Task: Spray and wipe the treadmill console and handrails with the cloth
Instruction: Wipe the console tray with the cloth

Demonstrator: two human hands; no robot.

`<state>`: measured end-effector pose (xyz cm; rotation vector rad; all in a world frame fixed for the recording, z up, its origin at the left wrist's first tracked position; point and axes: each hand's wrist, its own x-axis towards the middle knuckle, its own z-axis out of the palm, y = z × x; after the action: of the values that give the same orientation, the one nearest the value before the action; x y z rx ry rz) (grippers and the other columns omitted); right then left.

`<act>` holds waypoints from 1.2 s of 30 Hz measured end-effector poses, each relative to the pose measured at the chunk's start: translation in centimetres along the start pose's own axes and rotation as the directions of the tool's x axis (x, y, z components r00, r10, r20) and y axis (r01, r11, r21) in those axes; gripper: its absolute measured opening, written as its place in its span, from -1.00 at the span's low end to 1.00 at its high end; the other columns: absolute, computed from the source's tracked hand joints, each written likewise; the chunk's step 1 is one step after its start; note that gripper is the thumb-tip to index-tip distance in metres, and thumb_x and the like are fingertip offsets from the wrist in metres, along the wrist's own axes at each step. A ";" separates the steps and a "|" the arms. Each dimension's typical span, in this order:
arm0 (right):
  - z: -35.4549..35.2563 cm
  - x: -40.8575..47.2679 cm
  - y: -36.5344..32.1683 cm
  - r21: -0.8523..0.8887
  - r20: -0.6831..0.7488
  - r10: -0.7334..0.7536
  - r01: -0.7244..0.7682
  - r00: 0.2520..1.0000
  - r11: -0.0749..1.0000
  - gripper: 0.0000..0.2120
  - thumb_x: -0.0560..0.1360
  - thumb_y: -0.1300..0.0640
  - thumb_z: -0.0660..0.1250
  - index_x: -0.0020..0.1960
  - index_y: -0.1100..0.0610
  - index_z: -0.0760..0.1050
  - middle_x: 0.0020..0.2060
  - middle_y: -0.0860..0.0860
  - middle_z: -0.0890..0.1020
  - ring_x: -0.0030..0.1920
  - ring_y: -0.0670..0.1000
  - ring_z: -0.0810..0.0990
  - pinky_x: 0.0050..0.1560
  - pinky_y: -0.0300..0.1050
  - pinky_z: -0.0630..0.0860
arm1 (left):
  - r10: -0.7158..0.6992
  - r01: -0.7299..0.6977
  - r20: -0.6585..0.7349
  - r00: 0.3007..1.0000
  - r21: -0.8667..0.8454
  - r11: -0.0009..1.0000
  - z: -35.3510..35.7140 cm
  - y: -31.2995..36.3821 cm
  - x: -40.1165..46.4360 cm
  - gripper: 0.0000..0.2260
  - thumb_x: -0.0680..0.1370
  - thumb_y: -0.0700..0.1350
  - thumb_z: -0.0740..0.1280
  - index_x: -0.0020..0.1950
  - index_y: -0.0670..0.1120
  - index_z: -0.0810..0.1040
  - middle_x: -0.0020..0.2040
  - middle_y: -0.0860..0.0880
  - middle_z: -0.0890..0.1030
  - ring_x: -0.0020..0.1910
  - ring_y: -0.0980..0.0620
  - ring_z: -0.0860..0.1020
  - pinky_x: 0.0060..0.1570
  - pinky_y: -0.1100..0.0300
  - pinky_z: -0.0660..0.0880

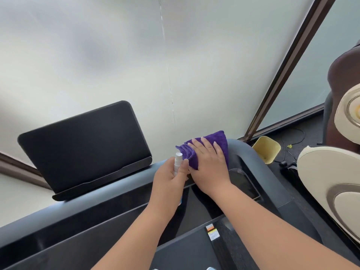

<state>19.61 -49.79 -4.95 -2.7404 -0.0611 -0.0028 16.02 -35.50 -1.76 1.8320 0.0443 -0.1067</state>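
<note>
**Two hands at the treadmill's right console corner**

Forearms reach up from the bottom of the frame. Right hand [209,162] lies flat, fingers straight, pressing the purple cloth [208,148] onto the handrail [251,158] bend at centre right. Left hand [170,178] grips a small spray bottle [177,162] just beside it. Judged risk: spray drifting onto the dark screen [83,145] at left, or the one-handed bottle slipping.

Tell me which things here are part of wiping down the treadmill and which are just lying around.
Part of the job:
- purple cloth, pressed flat under the right hand
- white spray bottle, gripped in the left hand
- treadmill console with its dark screen
- handrail

Just lying about:
- yellow bin
- cable on the floor
- massage chair
</note>
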 end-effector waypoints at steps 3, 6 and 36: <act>-1.2 -0.3 2.1 0.078 -0.046 0.029 -0.026 0.998 0.997 -0.45 0.64 -0.02 0.28 0.60 0.04 0.33 0.60 -0.04 0.36 0.65 0.00 0.17 0.66 0.00 -0.09 | -0.035 0.035 -0.005 0.999 0.037 0.999 0.3 0.5 0.1 -0.67 0.75 0.05 0.28 -0.19 0.00 0.51 -0.30 0.07 0.58 -0.27 0.07 0.54 -0.17 0.20 0.51; -3.0 -0.8 5.1 0.109 -0.127 0.121 -0.108 0.985 0.988 -0.47 0.65 0.02 0.30 0.59 0.04 0.35 0.59 -0.03 0.38 0.63 0.01 0.21 0.65 0.00 -0.03 | -0.061 0.061 -0.007 0.998 0.067 0.996 1.6 1.0 0.2 -0.56 0.75 0.12 0.24 -0.17 -0.19 0.45 -0.32 -0.03 0.54 -0.36 0.06 0.48 -0.25 0.23 0.47; -1.9 -2.1 6.7 0.021 -0.167 0.091 -0.089 0.982 0.996 -0.43 0.65 -0.05 0.30 0.63 -0.04 0.29 0.64 -0.08 0.27 0.66 -0.01 0.13 0.64 0.02 -0.03 | 0.002 -0.007 0.137 0.991 0.033 0.999 0.7 -0.3 -1.1 -0.34 0.59 0.37 0.20 0.02 -0.29 0.45 -0.14 -0.06 0.47 -0.13 0.02 0.44 -0.06 0.06 0.41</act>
<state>17.84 -56.82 -5.85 -2.7154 0.1092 -0.2069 14.88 -36.01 -2.15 1.8541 -0.0588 -0.2312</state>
